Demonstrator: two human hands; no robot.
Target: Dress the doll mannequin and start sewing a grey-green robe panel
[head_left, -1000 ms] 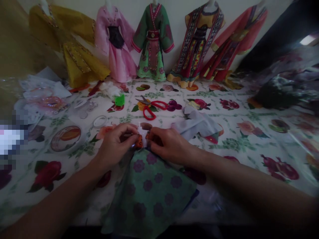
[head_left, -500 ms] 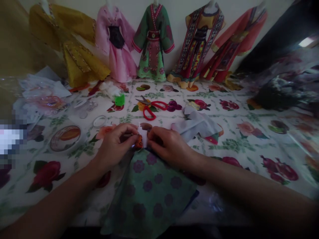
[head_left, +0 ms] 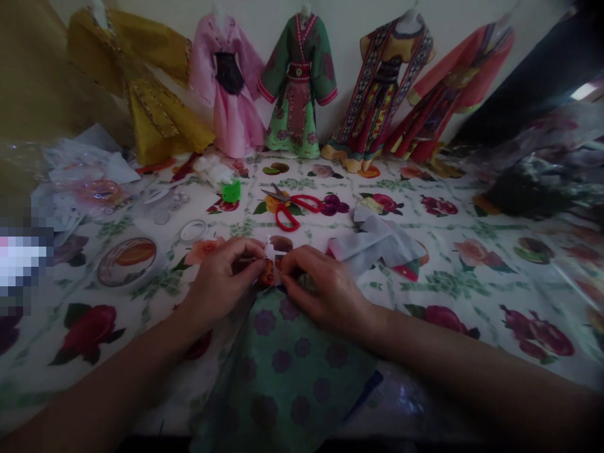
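My left hand (head_left: 221, 283) and my right hand (head_left: 325, 292) meet at the top edge of a green cloth skirt (head_left: 283, 371) printed with purple flowers. Between my fingertips is a small orange patterned cloth piece (head_left: 267, 274), pinched mostly by my left hand. A narrow white cloth strip (head_left: 272, 251) stands up beside it. My right fingers press on the gathered waist of the skirt. My fingers hide most of the small pieces.
Red-handled scissors (head_left: 287, 207) and a crumpled pale grey cloth (head_left: 377, 242) lie on the floral tablecloth (head_left: 453, 277). Nearby are a round tin (head_left: 127, 261), a clear tape ring (head_left: 192, 231), and a green spool (head_left: 231, 190). Miniature costumes (head_left: 299, 82) stand along the wall.
My hands stay at the skirt's waist, with the fingers shifting slightly on the small pieces. The whole view has moved a little as my head moved.
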